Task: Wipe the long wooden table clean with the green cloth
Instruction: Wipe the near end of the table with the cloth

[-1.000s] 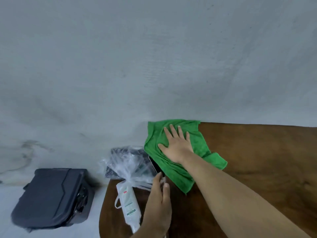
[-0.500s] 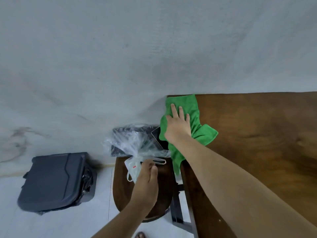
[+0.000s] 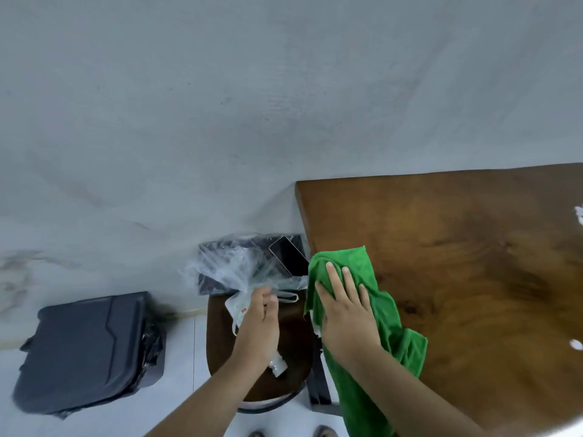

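Observation:
The green cloth (image 3: 386, 313) lies over the left edge of the long wooden table (image 3: 457, 247), with part of it hanging down past the edge. My right hand (image 3: 344, 307) presses flat on the cloth, fingers spread. My left hand (image 3: 260, 323) is off the table, over a round dark stool (image 3: 220, 342), its fingers curled on a white pouch (image 3: 235, 305) that lies there.
On the stool also sit a crumpled clear plastic bag (image 3: 227, 266), a dark box under it and a black phone (image 3: 288, 255) leaning by the table edge. A dark case (image 3: 88, 348) rests on the floor at left. Small white specks (image 3: 575, 343) dot the table's right side.
My right hand has dragged the cloth from the far corner back toward me along the table's left edge. My left hand has closed over the white pouch on the stool.

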